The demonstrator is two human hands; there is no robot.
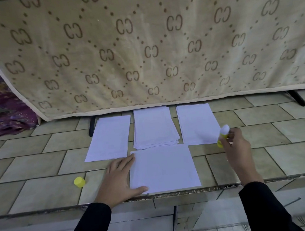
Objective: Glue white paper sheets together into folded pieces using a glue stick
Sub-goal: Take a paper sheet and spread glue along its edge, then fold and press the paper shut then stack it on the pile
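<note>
A white sheet (163, 169) lies flat near the front edge of the tiled surface. My left hand (121, 180) rests flat on the tiles, its fingers and thumb pressing the sheet's left edge. My right hand (236, 145) holds an uncapped yellow glue stick (223, 133) tilted, white tip up, just right of the sheet. Behind are three paper piles: a left one (109, 138), a thicker middle stack (155, 127) and a right one (197, 124). The yellow cap (79, 181) lies on the tiles to the left.
A beige patterned cloth (143, 49) hangs over a frame right behind the paper piles, with black legs (297, 98) at the tiles. Purple fabric (1, 104) sits at far left. The tiled surface (35, 186) drops off at a worn front edge.
</note>
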